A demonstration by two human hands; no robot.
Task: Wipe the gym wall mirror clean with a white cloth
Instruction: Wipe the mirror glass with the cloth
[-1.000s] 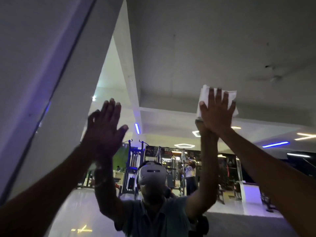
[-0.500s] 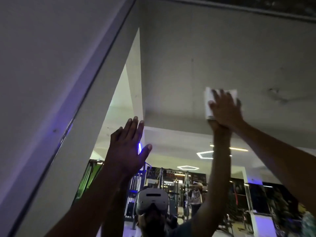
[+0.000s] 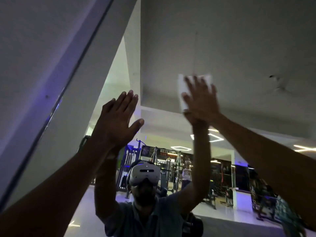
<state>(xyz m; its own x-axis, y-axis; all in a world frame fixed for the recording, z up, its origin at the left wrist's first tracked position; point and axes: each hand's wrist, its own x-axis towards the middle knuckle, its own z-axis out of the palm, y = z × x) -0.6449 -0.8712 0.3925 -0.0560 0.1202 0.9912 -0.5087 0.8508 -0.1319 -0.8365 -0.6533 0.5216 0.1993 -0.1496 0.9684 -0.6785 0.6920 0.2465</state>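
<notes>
Head view: the right hand point(image 3: 201, 101) is pressing the white cloth point(image 3: 182, 89) flat against the mirror point(image 3: 239, 48), fingers spread, while the left hand point(image 3: 116, 122) is resting open beside it.

No legible text; mirrored lettering on reflected gym banner point(image 3: 164, 151) too blurred.

The right hand point(image 3: 202, 101) presses a folded white cloth point(image 3: 181, 88) flat against the wall mirror point(image 3: 239, 48), fingers straight and spread, the cloth showing above and left of them. Well to the left of that hand and a little lower, the left hand point(image 3: 116, 124) rests open-palmed on the glass. Below both, the mirror reflects a person wearing a white headset point(image 3: 145, 174), and gym machines point(image 3: 164, 168) stand behind.
</notes>
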